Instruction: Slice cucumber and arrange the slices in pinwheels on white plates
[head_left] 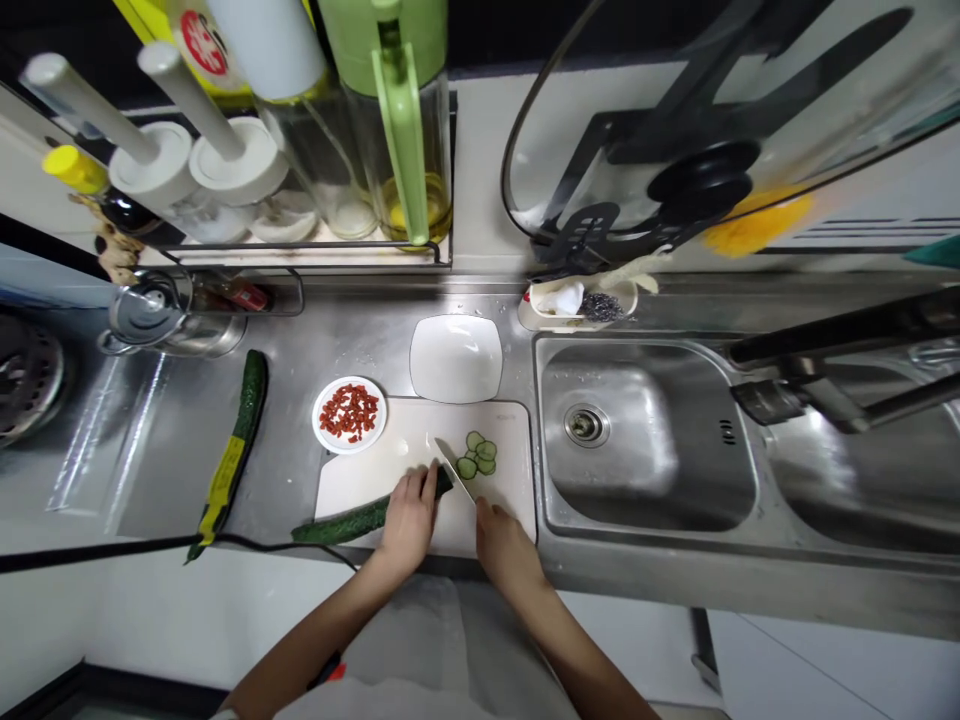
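Observation:
My left hand is closed over a dark green cucumber that lies along the front of a white cutting board. In my right hand is the handle of a kitchen knife, its blade pointing away from me beside the cucumber's cut end. Several round cucumber slices lie in a loose cluster just right of the blade. A white plate of small red dried berries overlaps the board's back left corner. Behind the board stands a white square dish with nothing in it.
Another cucumber with a yellow label lies on the steel counter at left. A sink with a faucet is on the right. Jars and an oil jug stand on a rack above. A black cable crosses the front left.

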